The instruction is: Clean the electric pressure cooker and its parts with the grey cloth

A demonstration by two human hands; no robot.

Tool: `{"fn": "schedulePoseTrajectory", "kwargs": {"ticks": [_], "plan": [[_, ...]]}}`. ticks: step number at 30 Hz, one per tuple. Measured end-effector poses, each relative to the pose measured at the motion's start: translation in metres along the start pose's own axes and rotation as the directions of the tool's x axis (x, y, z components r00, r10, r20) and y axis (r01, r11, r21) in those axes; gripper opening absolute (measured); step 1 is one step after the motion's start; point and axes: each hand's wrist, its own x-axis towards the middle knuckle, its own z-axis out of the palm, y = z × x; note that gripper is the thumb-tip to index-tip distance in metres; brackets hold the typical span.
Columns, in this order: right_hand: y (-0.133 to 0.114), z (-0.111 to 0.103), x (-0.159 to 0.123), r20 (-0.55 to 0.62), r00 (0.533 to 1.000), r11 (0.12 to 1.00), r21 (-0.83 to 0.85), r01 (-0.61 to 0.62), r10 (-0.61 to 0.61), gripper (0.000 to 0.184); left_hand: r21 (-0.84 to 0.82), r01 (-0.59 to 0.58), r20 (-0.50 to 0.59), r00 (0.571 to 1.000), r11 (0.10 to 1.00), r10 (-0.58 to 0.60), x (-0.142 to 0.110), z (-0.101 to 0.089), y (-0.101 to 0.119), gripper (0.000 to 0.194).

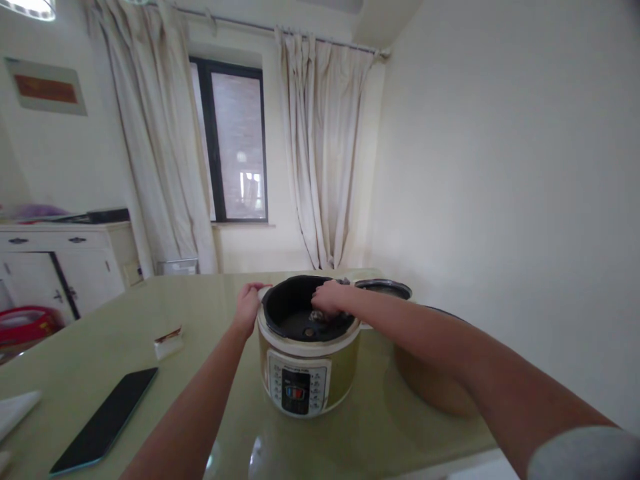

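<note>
A beige electric cooker (306,373) with a dark control panel stands on the glossy green table (150,313). Its lid is off and the black inside shows. My left hand (248,307) grips the cooker's left rim, fingers curled over the edge. My right hand (329,299) reaches down inside the cooker from the right, fingers closed on something small and grey that I cannot make out. A round pot or lid (384,288) sits just behind the cooker on the right.
A dark phone (106,420) lies flat at the table's front left, with a small wrapped packet (169,344) beyond it. White paper (15,408) is at the left edge. A brown rounded object (433,383) sits right of the cooker. A white cabinet (65,263) and curtained window (237,143) stand behind.
</note>
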Motion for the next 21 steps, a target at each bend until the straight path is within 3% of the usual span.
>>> {"fn": "schedulePoseTrajectory", "kwargs": {"ticks": [3, 5, 6, 8, 10, 12, 13, 15, 17, 19, 21], "plan": [[0.001, -0.017, -0.021, -0.008, 0.999, 0.958, 0.282, 0.045, -0.044, 0.057, 0.080, -0.010, 0.032, 0.999, 0.997, 0.008, 0.000, -0.004, 0.006, 0.014], [0.001, -0.026, -0.041, -0.169, 0.985, 0.910, 0.404, 0.090, -0.022, 0.088, 0.157, -0.034, 0.060, 0.998, 0.987, 0.025, 0.003, -0.010, 0.015, 0.010], [0.001, -0.028, -0.052, -0.262, 0.965, 0.907, 0.412, 0.088, 0.025, 0.094, 0.197, -0.049, 0.073, 0.997, 0.979, 0.035, 0.006, -0.012, 0.021, 0.008], [-0.005, -0.022, -0.077, -0.436, 0.885, 0.917, 0.398, 0.029, 0.161, 0.080, 0.260, -0.089, 0.099, 0.993, 0.962, 0.065, 0.011, -0.013, 0.037, 0.004], [-0.018, -0.003, -0.100, -0.589, 0.745, 0.906, 0.421, -0.048, 0.313, 0.048, 0.281, -0.181, 0.145, 0.979, 0.943, 0.144, 0.014, -0.005, 0.053, 0.004], [-0.038, 0.025, -0.115, -0.676, 0.612, 0.874, 0.484, -0.053, 0.411, 0.031, 0.252, -0.288, 0.261, 0.939, 0.924, 0.222, 0.009, 0.015, 0.066, 0.007], [-0.049, 0.040, -0.119, -0.695, 0.583, 0.867, 0.497, -0.032, 0.421, 0.027, 0.230, -0.318, 0.348, 0.909, 0.920, 0.228, 0.004, 0.029, 0.069, 0.010], [-0.069, 0.067, -0.121, -0.744, 0.528, 0.880, 0.476, -0.010, 0.408, 0.023, 0.236, -0.259, 0.541, 0.836, 0.937, 0.095, -0.010, 0.060, 0.067, 0.016], [-0.083, 0.085, -0.117, -0.790, 0.448, 0.888, 0.460, -0.018, 0.418, 0.024, 0.321, -0.172, 0.645, 0.759, 0.931, -0.083, -0.024, 0.087, 0.056, 0.024], [-0.090, 0.095, -0.111, -0.818, 0.370, 0.887, 0.461, -0.035, 0.440, 0.025, 0.349, -0.150, 0.621, 0.777, 0.925, -0.108, -0.036, 0.106, 0.040, 0.028], [-0.091, 0.100, -0.105, -0.834, 0.325, 0.889, 0.456, -0.047, 0.445, 0.027, 0.299, -0.182, 0.521, 0.854, 0.937, 0.000, -0.042, 0.114, 0.024, 0.025]]}}
